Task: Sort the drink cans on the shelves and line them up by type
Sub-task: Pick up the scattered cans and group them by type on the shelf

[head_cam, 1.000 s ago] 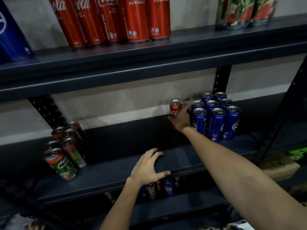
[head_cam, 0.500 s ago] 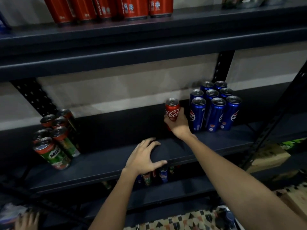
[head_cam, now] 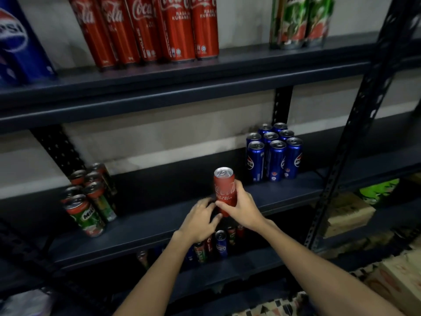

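Note:
My right hand (head_cam: 242, 209) grips a red Coca-Cola can (head_cam: 224, 187) upright, just above the front of the dark middle shelf (head_cam: 159, 224). My left hand (head_cam: 199, 221) is beside it, with its fingers against the can's lower part. Several blue Pepsi cans (head_cam: 275, 156) stand grouped on the same shelf to the right. A cluster of green Milo cans (head_cam: 88, 201) stands at the left. On the top shelf is a row of red Coca-Cola cans (head_cam: 159, 30), with Milo cans (head_cam: 300, 21) to the right and a Pepsi can (head_cam: 16, 42) at far left.
Mixed cans (head_cam: 221, 245) stand on the lower shelf under my hands. A black perforated upright (head_cam: 355, 133) runs down the right side. Cardboard boxes (head_cam: 348, 213) sit beyond it at the right.
My right hand has carried the Coca-Cola can away from the Pepsi group, left and toward the shelf's front. My left hand has lifted off the shelf edge and come up against the can.

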